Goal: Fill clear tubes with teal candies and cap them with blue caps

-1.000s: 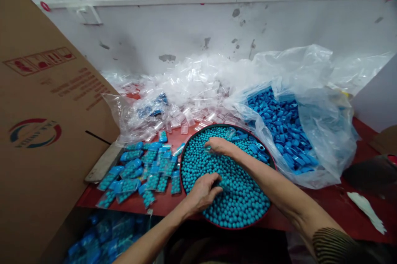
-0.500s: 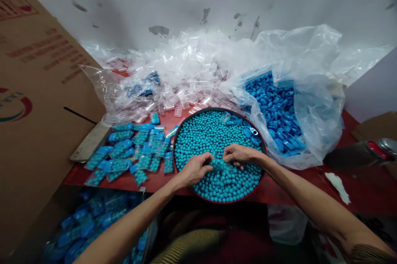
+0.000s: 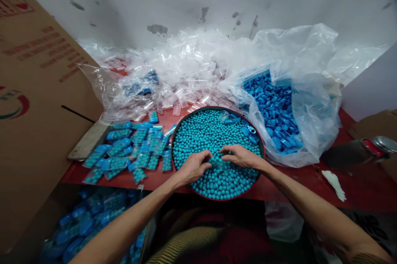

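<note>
A round tray (image 3: 264,148) with a dark red rim is filled with small turquoise beads (image 3: 214,131). Both hands are low over its middle, facing each other. My left hand (image 3: 194,166) has its thumb and fingers curled around what looks like a small clear plastic case (image 3: 219,165), partly lost among the beads. My right hand (image 3: 239,157) reaches in from the other side, thumb and fingers apart near the case, with nothing visible in its grasp. A few blue caps (image 3: 248,132) lie on the beads at the tray's right rear.
Several filled, blue-capped cases (image 3: 142,148) lie left of the tray. Clear empty cases (image 3: 182,98) are heaped behind it. A plastic bag (image 3: 313,127) of blue caps stands right, by a bottle (image 3: 350,152). A cardboard box (image 3: 40,102) borders the left; more filled cases (image 3: 83,226) sit below.
My right hand's fingers have gone from bunched together to stretched out and apart. My left hand stays nearly in place over the beads. The whole view has shifted slightly.
</note>
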Tool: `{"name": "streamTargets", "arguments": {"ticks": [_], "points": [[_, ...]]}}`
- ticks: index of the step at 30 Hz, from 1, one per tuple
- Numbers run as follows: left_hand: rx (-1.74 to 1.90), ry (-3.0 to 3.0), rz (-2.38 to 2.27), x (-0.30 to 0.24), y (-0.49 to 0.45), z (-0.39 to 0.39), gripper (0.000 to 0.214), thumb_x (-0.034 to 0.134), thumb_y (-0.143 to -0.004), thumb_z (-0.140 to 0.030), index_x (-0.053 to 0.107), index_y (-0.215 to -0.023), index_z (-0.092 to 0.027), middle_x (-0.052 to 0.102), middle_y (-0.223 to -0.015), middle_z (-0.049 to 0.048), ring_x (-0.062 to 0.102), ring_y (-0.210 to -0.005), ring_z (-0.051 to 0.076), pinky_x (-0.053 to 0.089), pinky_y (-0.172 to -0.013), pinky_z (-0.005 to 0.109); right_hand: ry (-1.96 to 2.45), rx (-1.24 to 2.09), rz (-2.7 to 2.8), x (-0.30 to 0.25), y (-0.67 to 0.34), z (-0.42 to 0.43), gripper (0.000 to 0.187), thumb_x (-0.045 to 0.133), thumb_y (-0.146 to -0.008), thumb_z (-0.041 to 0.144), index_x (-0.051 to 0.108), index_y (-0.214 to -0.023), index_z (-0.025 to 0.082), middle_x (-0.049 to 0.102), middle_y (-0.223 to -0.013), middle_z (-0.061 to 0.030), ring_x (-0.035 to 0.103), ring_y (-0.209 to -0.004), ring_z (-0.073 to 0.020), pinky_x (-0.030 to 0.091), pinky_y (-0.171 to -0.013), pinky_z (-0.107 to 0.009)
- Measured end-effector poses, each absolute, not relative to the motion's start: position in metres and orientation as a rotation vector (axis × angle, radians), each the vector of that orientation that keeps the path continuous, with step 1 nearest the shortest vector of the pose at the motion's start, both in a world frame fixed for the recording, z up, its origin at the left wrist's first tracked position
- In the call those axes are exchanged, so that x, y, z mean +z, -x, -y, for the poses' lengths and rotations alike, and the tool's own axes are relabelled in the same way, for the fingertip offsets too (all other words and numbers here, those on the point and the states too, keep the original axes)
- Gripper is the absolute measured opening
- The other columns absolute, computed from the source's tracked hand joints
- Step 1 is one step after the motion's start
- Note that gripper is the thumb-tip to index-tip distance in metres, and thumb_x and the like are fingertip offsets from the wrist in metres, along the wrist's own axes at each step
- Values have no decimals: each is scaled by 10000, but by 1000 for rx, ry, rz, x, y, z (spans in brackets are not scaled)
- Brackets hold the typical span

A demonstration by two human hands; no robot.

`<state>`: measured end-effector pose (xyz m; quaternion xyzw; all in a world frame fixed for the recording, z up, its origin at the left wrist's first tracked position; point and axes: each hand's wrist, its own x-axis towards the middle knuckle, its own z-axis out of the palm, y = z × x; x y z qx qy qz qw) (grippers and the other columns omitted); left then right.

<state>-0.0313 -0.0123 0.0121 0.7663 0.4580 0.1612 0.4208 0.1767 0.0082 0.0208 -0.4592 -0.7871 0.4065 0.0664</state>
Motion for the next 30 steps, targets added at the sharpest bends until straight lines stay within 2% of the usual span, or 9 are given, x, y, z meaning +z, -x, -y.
{"name": "streamTargets", "arguments": {"ticks": [5, 11, 15, 20, 25, 27, 30], "points": [[439, -1919, -1238, 13, 39, 17, 164, 473, -720, -216, 510, -877, -193, 550, -806, -21, 484, -747, 123, 355, -690, 215, 1321, 1032, 2575, 23, -175, 14, 474, 562, -718, 438, 502, -1114, 185, 537, -982, -73, 504, -885, -198, 386, -768, -287], [226, -1899, -1119, 24, 48, 16, 164, 460, -707, -188, 538, -850, -192, 537, -748, -42, 467, -691, 108, 344, -623, 188, 1274, 1100, 2647, 27, -174, 13, 441, 630, -677, 347, 499, -1082, 231, 509, -942, -28, 501, -837, -165, 386, -738, -256], [182, -2020, -1078, 24, 49, 19, 196, 477, -713, -188, 545, -892, -226, 565, -814, -42, 479, -757, 122, 347, -686, 205, 1187, 1128, 2659, 32, -170, 17, 457, 658, -642, 377, 513, -1053, 239, 515, -909, -7, 509, -779, -148, 390, -673, -227], [92, -2202, -1065, 27, 51, 27, 247, 459, -731, -153, 553, -931, -262, 572, -862, -23, 464, -849, 150, 338, -787, 263, 1170, 995, 2778, 37, -164, 29, 462, 586, -693, 452, 512, -1104, 253, 546, -947, -35, 534, -843, -196, 394, -699, -269], [109, -2303, -978, 35, 54, 36, 343, 308, -803, -106, 545, -998, -260, 565, -938, 16, 462, -869, 148, 343, -818, 279, 1067, 1109, 2874, 44, -169, 10, 469, 535, -733, 431, 480, -1161, 249, 565, -1004, -57, 534, -902, -212, 400, -731, -279], [154, -2281, -1008, 34, 55, 38, 363, 282, -816, -113, 544, -1017, -261, 570, -934, 25, 470, -868, 152, 354, -807, 279, 1149, 998, 2824, 46, -169, -15, 379, 499, -775, 351, 501, -1136, 238, 567, -1017, -53, 524, -935, -196, 386, -776, -264], [261, -2230, -1057, 28, 56, 38, 356, 273, -824, -135, 547, -1018, -254, 581, -945, 25, 483, -862, 156, 371, -792, 281, 1588, 506, 2633, 43, -161, -62, 359, 465, -803, 275, 460, -1159, 226, 527, -1061, -84, 496, -974, -209, 370, -813, -296]]}}
